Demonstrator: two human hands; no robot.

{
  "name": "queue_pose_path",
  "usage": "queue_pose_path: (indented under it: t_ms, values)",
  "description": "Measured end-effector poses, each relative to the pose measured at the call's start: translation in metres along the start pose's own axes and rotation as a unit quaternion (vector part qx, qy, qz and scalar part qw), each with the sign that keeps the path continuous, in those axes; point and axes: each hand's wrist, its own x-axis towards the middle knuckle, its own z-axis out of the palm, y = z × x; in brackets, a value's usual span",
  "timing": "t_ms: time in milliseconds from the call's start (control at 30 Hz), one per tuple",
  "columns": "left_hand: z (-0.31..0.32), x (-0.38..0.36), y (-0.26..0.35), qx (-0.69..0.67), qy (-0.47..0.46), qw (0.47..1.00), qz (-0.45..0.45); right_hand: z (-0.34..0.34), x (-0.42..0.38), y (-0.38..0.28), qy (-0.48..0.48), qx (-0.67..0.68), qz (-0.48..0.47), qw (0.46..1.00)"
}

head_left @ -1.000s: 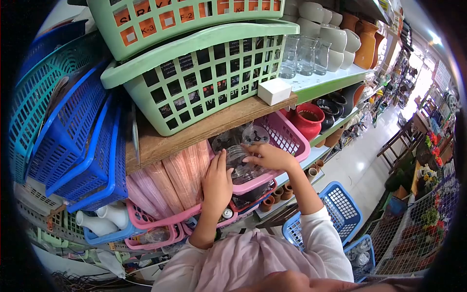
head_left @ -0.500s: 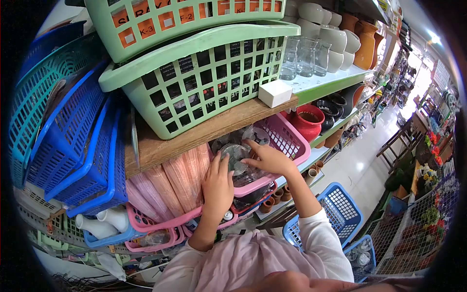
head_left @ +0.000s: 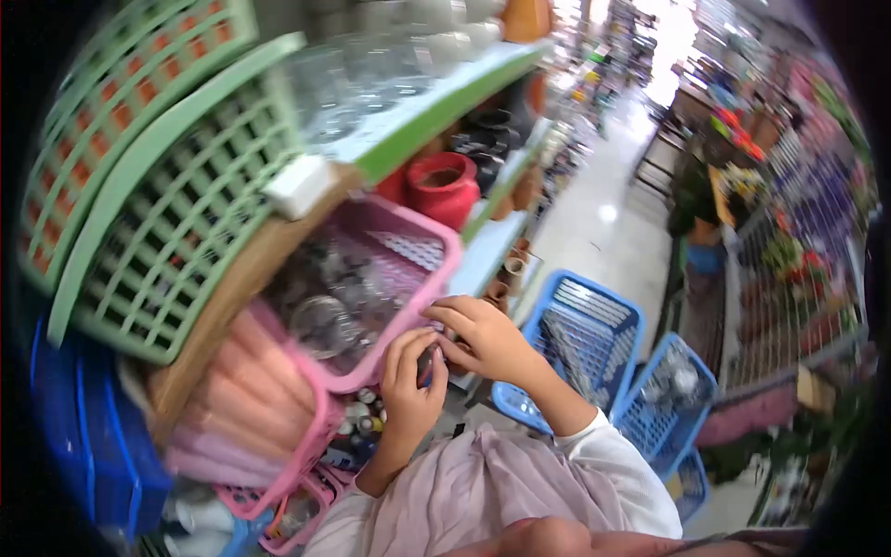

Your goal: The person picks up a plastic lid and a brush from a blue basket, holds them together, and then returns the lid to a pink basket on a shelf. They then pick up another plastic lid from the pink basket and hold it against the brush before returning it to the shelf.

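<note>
At the pink basket (head_left: 408,243) of clear glass jars (head_left: 320,325), both hands' fingers (head_left: 408,348) curl on its rim, grip unclear.

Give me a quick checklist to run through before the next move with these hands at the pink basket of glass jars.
1. Both hands at the basket: ok, left hand and right hand meet at the front rim of the pink basket.
2. Anything held: cannot tell, picture blurred.
3. Glass jars inside the basket: ok.
4. Basket seated on its shelf: cannot tell.
5. White box on the shelf edge above: not ok, it overhangs.
6. Blue basket on the floor below: ok, open.
</note>
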Motion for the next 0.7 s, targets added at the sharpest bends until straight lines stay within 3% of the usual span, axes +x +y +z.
queue_pose_path:
  t_ms: [133,200,400,467,700]
  values:
    - [0.063,-0.022,0.029,-0.112,-0.160,0.981,0.002,-0.037,-0.091,0.005,0.044,-0.038,0.124,0.991]
    - [0.096,-0.042,0.041,-0.138,-0.219,0.965,0.026,-0.052,-0.145,0.001,0.070,-0.024,0.233,0.970]
    - [0.181,-0.107,0.105,-0.238,-0.460,0.852,0.076,-0.092,-0.296,-0.040,0.138,-0.060,0.435,0.888]
    - [0.209,-0.133,0.125,-0.264,-0.487,0.827,0.100,-0.102,-0.338,-0.051,0.169,-0.049,0.501,0.847]
    - [0.305,-0.202,0.182,-0.317,-0.607,0.720,0.112,-0.129,-0.458,-0.037,0.207,-0.054,0.599,0.772]
